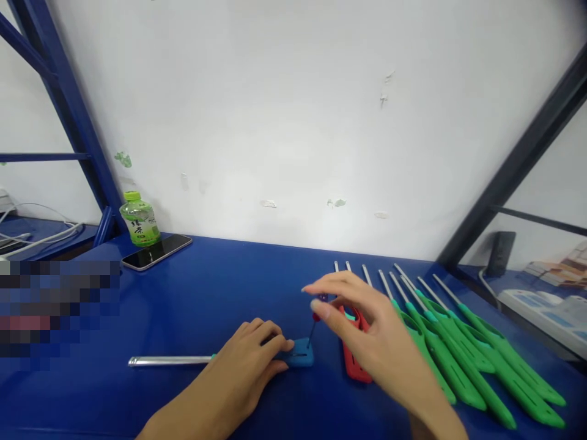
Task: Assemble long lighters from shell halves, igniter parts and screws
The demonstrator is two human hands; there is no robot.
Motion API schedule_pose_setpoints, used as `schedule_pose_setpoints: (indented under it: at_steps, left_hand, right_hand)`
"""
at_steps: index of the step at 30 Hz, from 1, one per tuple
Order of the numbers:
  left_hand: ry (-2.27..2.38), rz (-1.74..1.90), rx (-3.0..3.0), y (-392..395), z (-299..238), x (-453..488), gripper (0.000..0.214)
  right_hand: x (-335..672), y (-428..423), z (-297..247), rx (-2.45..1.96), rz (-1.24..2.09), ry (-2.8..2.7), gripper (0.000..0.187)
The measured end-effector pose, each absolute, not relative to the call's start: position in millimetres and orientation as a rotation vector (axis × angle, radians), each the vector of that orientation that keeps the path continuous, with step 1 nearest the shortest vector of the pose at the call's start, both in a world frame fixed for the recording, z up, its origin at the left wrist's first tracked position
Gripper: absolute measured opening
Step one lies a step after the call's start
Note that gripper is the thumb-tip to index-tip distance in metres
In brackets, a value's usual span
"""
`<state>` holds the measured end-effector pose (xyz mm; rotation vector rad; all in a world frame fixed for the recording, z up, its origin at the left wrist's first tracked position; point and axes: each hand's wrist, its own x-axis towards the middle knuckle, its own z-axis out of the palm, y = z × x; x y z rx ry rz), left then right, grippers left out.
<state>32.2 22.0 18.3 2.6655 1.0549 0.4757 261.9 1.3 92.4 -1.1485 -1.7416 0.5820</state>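
My left hand (247, 363) lies closed over a blue-handled lighter (300, 354) on the blue table, its silver tube (169, 361) sticking out to the left. My right hand (362, 333) hovers just right of it, thumb and forefinger pinching a small screwdriver with a red-and-purple top (317, 311). The screwdriver tip stands on the blue handle. Under my right hand lies a red-handled lighter (355, 360).
A row of several green long-tube lighters (463, 354) lies to the right. A green tea bottle (140, 221) and a phone (156, 251) sit at the back left by a blue frame post. A power strip (545, 311) lies far right. The white wall is close behind.
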Motion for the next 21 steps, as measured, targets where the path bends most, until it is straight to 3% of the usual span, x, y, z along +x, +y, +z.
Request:
schedule_pose_setpoints:
  at_steps: [4, 10, 17, 21]
  left_hand:
    - [1.055, 0.496, 2.761, 24.6, 9.6, 34.5, 0.03]
    - [1.07, 0.51, 2.801, 25.2, 4.8, 36.1, 0.03]
    - [1.02, 0.511, 2.823, 26.9, 9.8, 33.4, 0.03]
    - [1.009, 0.53, 2.821, 27.9, 9.8, 33.8, 0.026]
  right_hand:
    - [254.0, 4.8, 89.0, -1.151, 0.659, -1.677, 0.007]
    - [262.0, 2.4, 94.6, -1.175, 0.632, -1.781, 0.028]
    - [260.6, 4.0, 95.5, -1.158, 0.609, -1.675, 0.011]
    - [262.3, 5.3, 93.7, -1.141, 0.655, -1.674, 0.021]
